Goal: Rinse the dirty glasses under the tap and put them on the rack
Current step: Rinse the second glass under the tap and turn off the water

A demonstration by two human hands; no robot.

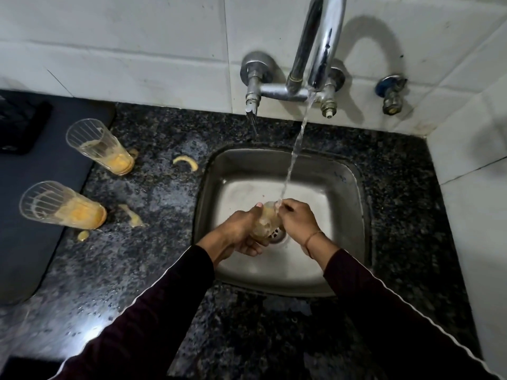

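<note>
Landmark: steel sink (348,242), set in black speckled granite counter (153,259).

Far left of sink: dark mat (33,237) over counter edge, black object (19,127) at its top corner, too dark to identify.

Left of sink, on mat edge: 2 dirty ribbed glasses, both standing on the counter, mouths splayed toward the left by the wide lens. Rear glass (98,146) with yellow-orange residue at its base. Front glass (60,205) with more yellow residue, nearer the camera.

Between those glasses and sink: yellow smears on counter (186,161), 1 curved ring mark, 1 streak, 1 small blob beside front glass.

Over sink, above drain (277,234): left hand (241,229) wrapped around third glass (267,222), fingers curled under its base, thumb up along the side. Glass tilted, mouth up toward the stream, brownish film inside.

Just right of that: right hand (295,218) at glass rim, fingers bent, fingertips pinching at or into the mouth; exact contact blurred by water. Thin band on right wrist. Dark sleeves on both arms.

Behind sink, on white tiled wall (137,50): chrome tap (321,50), water stream (293,152) running down onto glass mouth and right fingertips.

Right of tap: small blue-collared wall valve (391,91).
</note>
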